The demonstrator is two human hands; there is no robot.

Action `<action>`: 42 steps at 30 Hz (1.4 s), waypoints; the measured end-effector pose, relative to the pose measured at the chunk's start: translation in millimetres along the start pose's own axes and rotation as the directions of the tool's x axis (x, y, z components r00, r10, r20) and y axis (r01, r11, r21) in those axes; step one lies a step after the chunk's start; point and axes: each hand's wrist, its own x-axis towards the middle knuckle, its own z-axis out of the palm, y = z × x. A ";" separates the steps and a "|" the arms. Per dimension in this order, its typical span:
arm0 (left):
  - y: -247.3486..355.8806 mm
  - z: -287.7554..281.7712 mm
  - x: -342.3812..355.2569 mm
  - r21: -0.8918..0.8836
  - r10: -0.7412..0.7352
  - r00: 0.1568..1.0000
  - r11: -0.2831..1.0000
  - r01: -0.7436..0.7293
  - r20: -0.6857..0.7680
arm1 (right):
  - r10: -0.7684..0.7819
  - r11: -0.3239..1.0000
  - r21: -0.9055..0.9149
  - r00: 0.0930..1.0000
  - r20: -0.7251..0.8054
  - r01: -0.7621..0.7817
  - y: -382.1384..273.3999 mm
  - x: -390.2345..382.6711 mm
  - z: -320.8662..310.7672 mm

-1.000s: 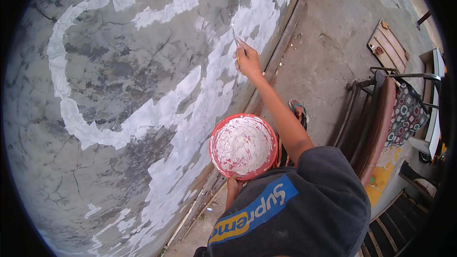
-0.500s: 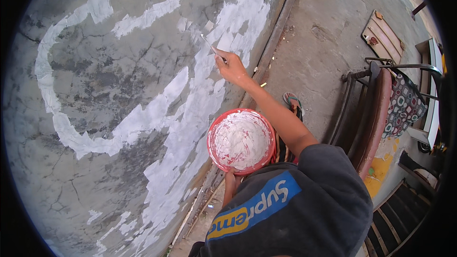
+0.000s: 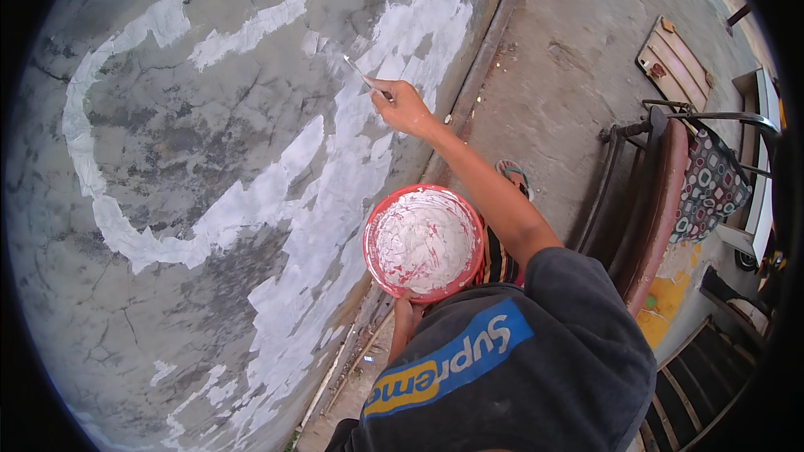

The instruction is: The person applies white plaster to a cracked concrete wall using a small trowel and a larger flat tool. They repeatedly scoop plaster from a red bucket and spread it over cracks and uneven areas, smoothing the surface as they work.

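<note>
A cracked grey wall (image 3: 167, 138) carries rough patches of white putty (image 3: 322, 226). My right hand (image 3: 404, 107) is closed on a slim putty knife (image 3: 358, 72), its tip at the wall beside a small putty smear. The thin blade shows almost edge-on, so I cannot tell its width. Below, my left hand (image 3: 406, 305) grips the near rim of a round red basin (image 3: 372, 261) and holds it in front of my body. White putty (image 3: 427, 238) coats the inside of the basin, with red showing through in streaks. Most of the left fingers are hidden under the basin.
Along the wall's foot runs a narrow ledge (image 3: 486, 63) beside the concrete floor (image 3: 561, 92). To the right stands a chair (image 3: 657, 201) with a patterned cloth (image 3: 710, 184) over it. A wooden panel (image 3: 674, 67) lies farther off. My sandalled foot (image 3: 512, 174) shows beyond the basin.
My right hand and the putty knife have shifted slightly left along the wall. The basin has risen a little in the picture, still in my left hand.
</note>
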 end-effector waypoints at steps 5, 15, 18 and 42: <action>-8.4 -6.9 10.4 -0.066 0.015 0.999 0.998 -0.012 0.049 | 0.114 0.985 0.142 0.989 -0.097 -0.099 -16.7 0.5 -15.5; 4.9 16.3 -21.7 -0.034 -0.082 0.996 0.996 0.081 -0.026 | 0.014 1.000 0.029 0.984 -0.179 -0.009 -35.7 -8.0 29.9; -1.1 1.3 -7.9 -0.015 -0.090 0.995 0.996 0.090 -0.040 | -0.021 0.998 0.059 0.962 -0.274 0.038 -36.1 -8.1 33.9; 4.8 -7.6 -0.3 -0.030 -0.022 1.000 0.999 0.022 0.001 | 0.137 0.967 0.217 0.990 -0.011 -0.132 -40.5 -20.8 43.1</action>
